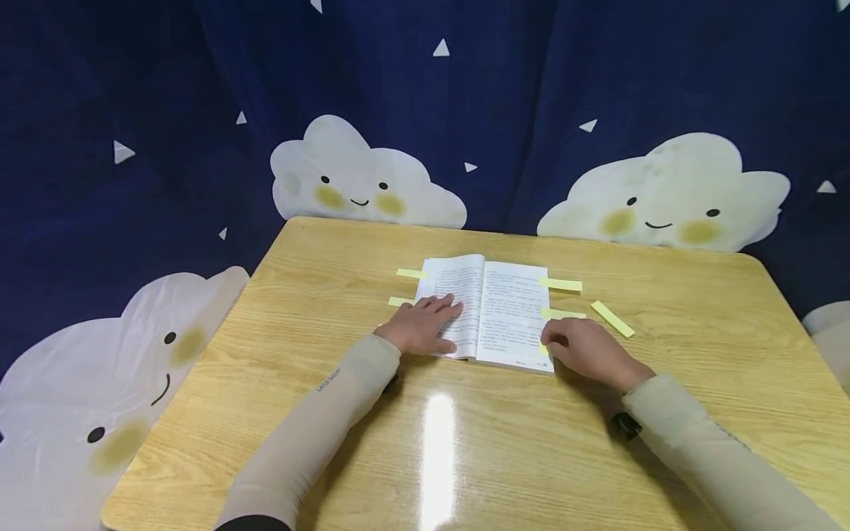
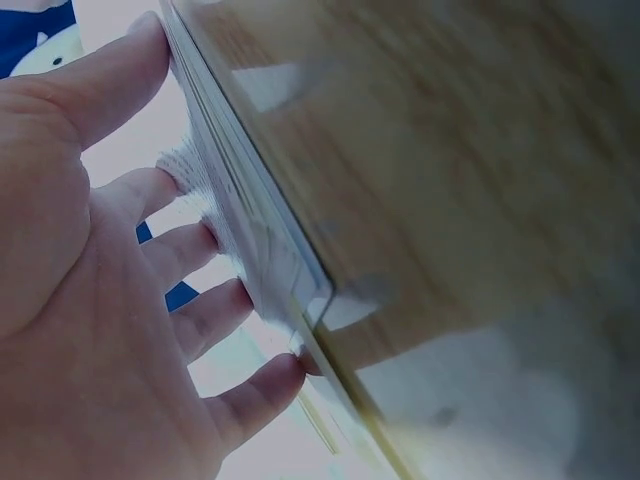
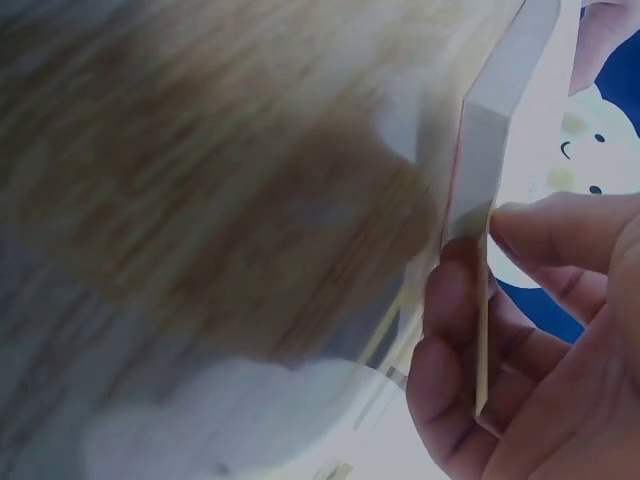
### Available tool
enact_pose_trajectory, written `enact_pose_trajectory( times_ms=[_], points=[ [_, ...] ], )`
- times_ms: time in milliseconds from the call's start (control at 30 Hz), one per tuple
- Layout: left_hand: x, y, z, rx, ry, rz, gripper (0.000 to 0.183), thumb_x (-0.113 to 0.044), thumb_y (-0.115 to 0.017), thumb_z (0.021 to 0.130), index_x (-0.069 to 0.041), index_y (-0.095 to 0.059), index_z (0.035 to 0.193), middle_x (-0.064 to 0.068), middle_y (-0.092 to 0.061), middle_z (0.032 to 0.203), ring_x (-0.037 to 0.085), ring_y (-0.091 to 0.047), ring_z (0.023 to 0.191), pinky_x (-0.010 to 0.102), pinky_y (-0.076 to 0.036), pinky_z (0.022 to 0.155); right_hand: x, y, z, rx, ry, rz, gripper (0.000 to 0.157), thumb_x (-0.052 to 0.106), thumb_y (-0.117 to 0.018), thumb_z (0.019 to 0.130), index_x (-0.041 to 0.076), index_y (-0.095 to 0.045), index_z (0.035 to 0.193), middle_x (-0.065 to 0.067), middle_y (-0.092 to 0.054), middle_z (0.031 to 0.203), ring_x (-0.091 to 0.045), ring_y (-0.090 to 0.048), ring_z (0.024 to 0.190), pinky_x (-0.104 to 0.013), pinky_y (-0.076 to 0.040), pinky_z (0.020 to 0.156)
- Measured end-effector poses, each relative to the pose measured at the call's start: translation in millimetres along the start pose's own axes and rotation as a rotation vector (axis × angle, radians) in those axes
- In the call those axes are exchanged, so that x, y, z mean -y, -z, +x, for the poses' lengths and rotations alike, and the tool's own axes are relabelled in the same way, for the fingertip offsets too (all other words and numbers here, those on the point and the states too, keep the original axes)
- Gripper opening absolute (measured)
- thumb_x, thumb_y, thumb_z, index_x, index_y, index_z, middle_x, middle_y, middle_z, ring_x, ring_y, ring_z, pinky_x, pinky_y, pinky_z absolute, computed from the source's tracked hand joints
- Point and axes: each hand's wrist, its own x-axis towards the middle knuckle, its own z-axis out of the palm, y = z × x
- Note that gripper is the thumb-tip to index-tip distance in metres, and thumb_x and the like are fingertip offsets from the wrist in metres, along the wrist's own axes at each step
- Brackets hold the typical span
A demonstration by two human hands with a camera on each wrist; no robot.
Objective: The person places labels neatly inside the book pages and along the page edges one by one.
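An open book (image 1: 511, 310) with printed pages lies on the wooden table. My left hand (image 1: 421, 328) rests with spread fingers on its left page, and in the left wrist view those fingers (image 2: 205, 320) reach along the page edge. At the lower right edge of the book, my right hand (image 1: 591, 350) pinches a yellow sticky strip (image 3: 483, 350) between thumb and fingers. One end of this strip meets the page edge; the rest runs back inside the hand. Two more yellow page markers, an upper one (image 1: 564, 285) and a lower one (image 1: 567, 314), jut out above the right hand.
Two yellow markers (image 1: 410, 273) stick out from the book's left side. Right of the book, a loose yellow strip (image 1: 612, 318) lies on the table (image 1: 531, 450). Behind the table hangs a dark blue curtain (image 1: 505, 96) with cloud faces.
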Motion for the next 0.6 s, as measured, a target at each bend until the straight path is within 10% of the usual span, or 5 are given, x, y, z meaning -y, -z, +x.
enact_pose_trajectory(
  times_ms=[600],
  points=[
    [2.1,-3.0,1.6,-0.008,-0.002,0.005,0.079,-0.055,-0.053,0.097,-0.03,-0.013,0.161,-0.004,-0.007,0.17,0.025,-0.014,0.157,0.057,-0.024,0.12,13.7,-1.2,-1.7,-0.084,0.054,-0.167,0.009,0.004,-0.077,0.078,0.013,-0.078,0.077,0.001,-0.07,0.08,-0.017,-0.058,0.075,-0.036,-0.052,0.066]
  ],
)
